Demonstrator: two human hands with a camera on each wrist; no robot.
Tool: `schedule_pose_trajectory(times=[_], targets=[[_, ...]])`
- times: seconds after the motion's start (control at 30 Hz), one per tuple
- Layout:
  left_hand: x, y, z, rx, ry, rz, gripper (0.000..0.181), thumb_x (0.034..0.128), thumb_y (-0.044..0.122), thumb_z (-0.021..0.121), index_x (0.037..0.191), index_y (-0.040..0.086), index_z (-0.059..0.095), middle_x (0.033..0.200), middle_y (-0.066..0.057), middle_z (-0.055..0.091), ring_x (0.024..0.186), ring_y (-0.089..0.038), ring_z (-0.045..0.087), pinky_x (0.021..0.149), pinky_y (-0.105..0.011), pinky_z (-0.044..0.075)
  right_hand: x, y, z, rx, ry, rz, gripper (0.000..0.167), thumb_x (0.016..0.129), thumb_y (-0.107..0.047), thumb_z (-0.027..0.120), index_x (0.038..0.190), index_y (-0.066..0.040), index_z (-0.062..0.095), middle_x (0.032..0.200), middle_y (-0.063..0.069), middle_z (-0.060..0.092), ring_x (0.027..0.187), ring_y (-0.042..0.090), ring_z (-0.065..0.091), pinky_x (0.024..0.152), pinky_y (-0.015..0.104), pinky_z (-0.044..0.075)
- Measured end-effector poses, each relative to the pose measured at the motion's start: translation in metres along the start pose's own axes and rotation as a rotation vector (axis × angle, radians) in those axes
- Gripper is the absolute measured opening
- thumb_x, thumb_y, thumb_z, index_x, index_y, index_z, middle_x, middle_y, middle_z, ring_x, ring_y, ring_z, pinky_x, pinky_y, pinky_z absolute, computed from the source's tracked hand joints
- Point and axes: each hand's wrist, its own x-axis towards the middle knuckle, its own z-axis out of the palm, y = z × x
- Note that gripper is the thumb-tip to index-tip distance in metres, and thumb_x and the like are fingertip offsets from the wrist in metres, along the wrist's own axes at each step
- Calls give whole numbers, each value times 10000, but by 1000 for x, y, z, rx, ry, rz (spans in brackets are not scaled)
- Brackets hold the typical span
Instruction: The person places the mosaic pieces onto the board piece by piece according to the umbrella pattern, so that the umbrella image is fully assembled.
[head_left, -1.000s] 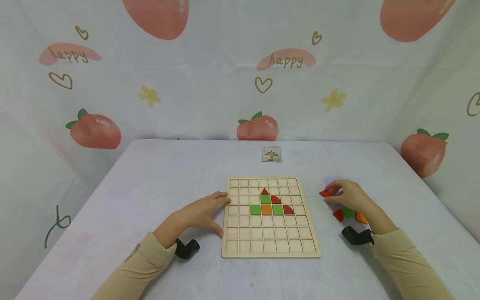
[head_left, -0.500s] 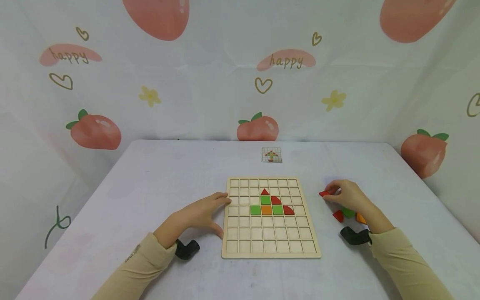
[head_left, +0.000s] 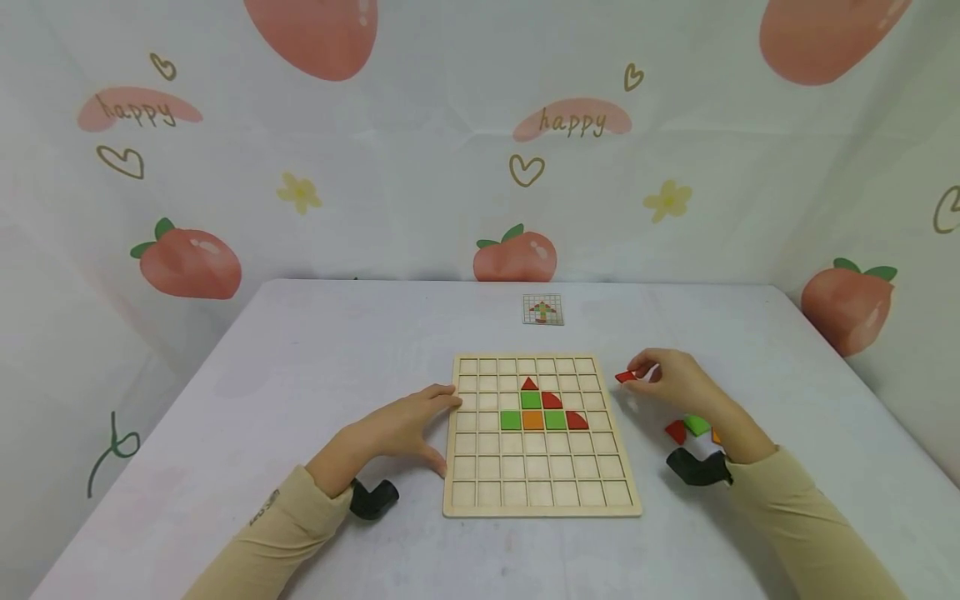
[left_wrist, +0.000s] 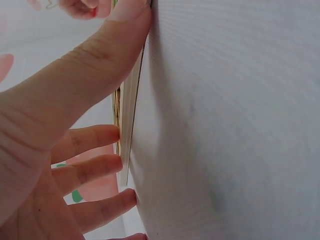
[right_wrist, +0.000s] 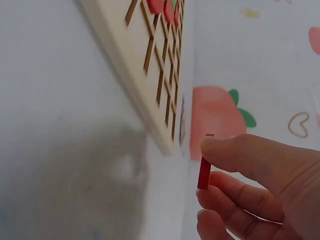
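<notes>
The wooden grid board (head_left: 543, 510) lies flat, carrying green squares, an orange square (head_left: 532, 420), a red triangle (head_left: 528, 383) and two red quarter-round pieces. Against its left edge rests my left hand (head_left: 397, 427), fingers spread and nearly straight; the left wrist view shows fingertips and thumb touching the edge (left_wrist: 131, 100). My right hand (head_left: 678, 385) pinches a red piece (head_left: 625, 377) between thumb and fingers, right of the board. In the right wrist view the red piece (right_wrist: 204, 172) is seen edge-on, above the table.
Near my right wrist lie a red piece (head_left: 677, 431), a green piece (head_left: 697, 425) and a partly hidden orange piece (head_left: 716, 436). A small pattern card (head_left: 543, 309) lies behind the board. Black camera mounts (head_left: 375, 500) extend from both wrists.
My right hand has moved left and slightly away from me with the red piece, closer to the board. My left hand and the board have stayed in place.
</notes>
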Motion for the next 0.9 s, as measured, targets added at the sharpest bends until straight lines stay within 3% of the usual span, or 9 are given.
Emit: schedule_pose_trajectory(times=[0.23,0.63,0.9], targets=[[0,-1,0,4,-1,-1,924,640,385,833,1375,12,415,1489,-172,329,1370,-341,347,1098,-461,351,8,-26,5,30,-58,-59,235,810,-172,707,964,-5,649,862,95,624,733,168,512,559,227,423],[0,-1,0,14,6,13,922,641,389,832,1371,7,418,1483,-176,335,1363,-342,357,1093,-462,357,26,-50,27,84,-153,-224,173,816,-136,700,924,-16,639,845,70,638,673,107,519,573,201,439],[0,-2,2,17,6,10,931,641,393,831,1377,7,410,1486,-176,332,1361,-343,360,1093,-459,358,32,-65,38,99,-205,-250,161,827,-158,689,926,-42,639,826,39,630,659,107,509,564,199,448]])
